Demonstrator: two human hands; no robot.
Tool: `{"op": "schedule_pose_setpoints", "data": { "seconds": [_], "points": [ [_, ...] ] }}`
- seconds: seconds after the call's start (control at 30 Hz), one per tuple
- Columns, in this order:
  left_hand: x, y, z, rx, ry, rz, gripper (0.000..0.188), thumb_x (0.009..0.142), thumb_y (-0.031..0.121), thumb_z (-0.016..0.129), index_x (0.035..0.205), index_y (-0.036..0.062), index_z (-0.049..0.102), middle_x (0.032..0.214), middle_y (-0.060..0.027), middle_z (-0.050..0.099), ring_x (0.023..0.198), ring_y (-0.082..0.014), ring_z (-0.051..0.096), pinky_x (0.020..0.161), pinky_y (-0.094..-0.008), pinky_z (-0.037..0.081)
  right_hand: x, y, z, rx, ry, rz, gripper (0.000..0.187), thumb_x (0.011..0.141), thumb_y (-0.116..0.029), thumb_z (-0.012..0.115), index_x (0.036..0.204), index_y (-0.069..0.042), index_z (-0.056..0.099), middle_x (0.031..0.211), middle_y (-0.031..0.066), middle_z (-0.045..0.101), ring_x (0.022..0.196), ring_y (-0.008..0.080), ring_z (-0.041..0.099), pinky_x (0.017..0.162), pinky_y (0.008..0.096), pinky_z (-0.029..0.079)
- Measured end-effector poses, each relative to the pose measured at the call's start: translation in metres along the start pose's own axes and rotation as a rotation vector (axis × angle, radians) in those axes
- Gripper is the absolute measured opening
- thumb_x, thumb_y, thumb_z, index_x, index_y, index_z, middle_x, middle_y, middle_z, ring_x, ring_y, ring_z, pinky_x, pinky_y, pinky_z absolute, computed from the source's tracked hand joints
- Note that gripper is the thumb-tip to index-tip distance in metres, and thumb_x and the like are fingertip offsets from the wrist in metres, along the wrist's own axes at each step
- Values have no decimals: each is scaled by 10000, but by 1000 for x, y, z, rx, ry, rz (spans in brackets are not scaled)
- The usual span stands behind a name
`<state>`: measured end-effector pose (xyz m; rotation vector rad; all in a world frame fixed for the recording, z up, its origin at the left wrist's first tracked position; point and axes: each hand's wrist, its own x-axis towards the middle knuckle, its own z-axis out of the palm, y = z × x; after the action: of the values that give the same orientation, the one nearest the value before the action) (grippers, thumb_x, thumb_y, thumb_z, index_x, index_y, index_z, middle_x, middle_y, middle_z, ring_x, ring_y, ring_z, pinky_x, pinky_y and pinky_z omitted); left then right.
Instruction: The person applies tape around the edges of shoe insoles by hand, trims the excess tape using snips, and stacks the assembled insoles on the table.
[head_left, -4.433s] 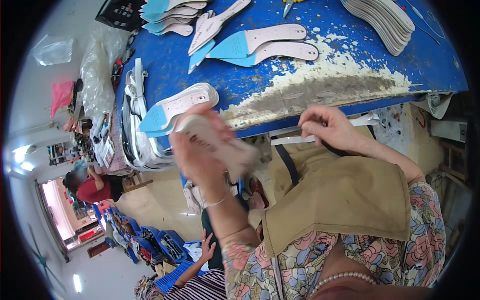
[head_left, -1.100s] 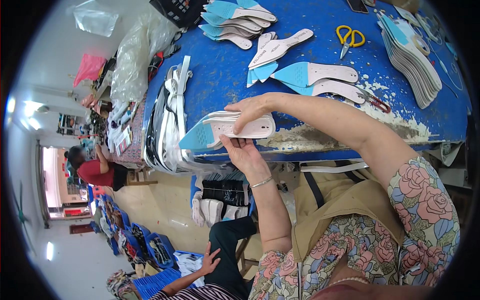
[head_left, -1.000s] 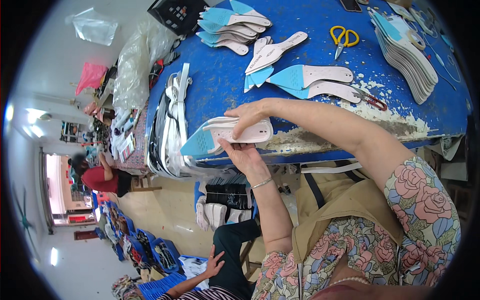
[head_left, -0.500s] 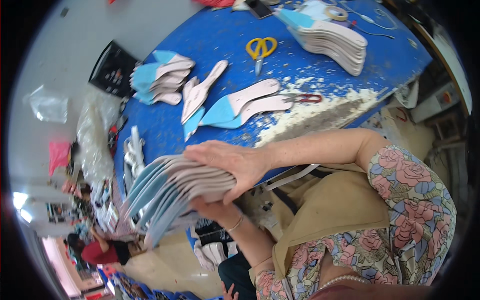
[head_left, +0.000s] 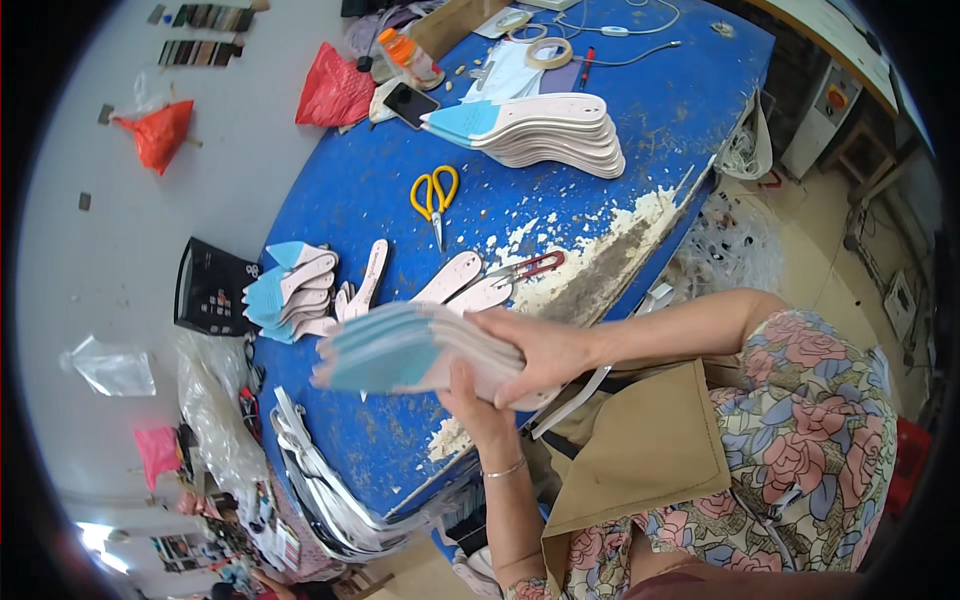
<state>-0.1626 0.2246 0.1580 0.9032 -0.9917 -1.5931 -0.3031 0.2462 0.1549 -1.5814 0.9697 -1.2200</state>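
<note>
While left fingers (head_left: 462, 382) hold insoles (head_left: 395, 350), right fingers (head_left: 498, 324) grip them.

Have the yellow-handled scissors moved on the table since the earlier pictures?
No. Judged against the blue table's worn patch, the yellow-handled scissors keep their place.

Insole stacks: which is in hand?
The blurred insole stack nearest the person, held by the left hand and right hand; the fanned pile at left and neat stack near the yellow scissors lie on the table.
</note>
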Motion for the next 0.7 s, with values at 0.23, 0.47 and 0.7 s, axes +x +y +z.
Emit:
{"op": "schedule_pose_setpoints", "data": {
  "seconds": [0.23, 0.47, 0.7],
  "points": [
    [49, -52, 161, -322, -157, -321, 535, 893, 394, 461, 1270, 23, 378, 1203, -145, 492, 1096, -265, 504, 951, -389, 405, -60, -4, -159, -28, 97, 184, 911, 682, -254, 704, 1403, -28, 195, 1299, 152, 418, 1181, 221, 422, 986, 316, 348],
    [92, -101, 239, -221, -166, -345, 597, 889, 457, 473, 1286, 27, 358, 1210, -143, 472, 1104, -254, 488, 926, -400, 419, -60, 26, -243, 114, 247, 299, 584, 815, -174, 587, 1339, -33, 371, 1265, 129, 489, 1124, 164, 488, 938, 287, 400],
    [111, -131, 242, -97, -154, -518, 510, 944, 387, 391, 1303, 27, 347, 1243, -111, 446, 1141, -225, 446, 945, -393, 375, -57, 54, -280, -206, 338, 320, 539, 856, -215, 545, 1342, -58, 370, 1247, 144, 506, 1112, 204, 510, 920, 304, 410]
  ]
}}
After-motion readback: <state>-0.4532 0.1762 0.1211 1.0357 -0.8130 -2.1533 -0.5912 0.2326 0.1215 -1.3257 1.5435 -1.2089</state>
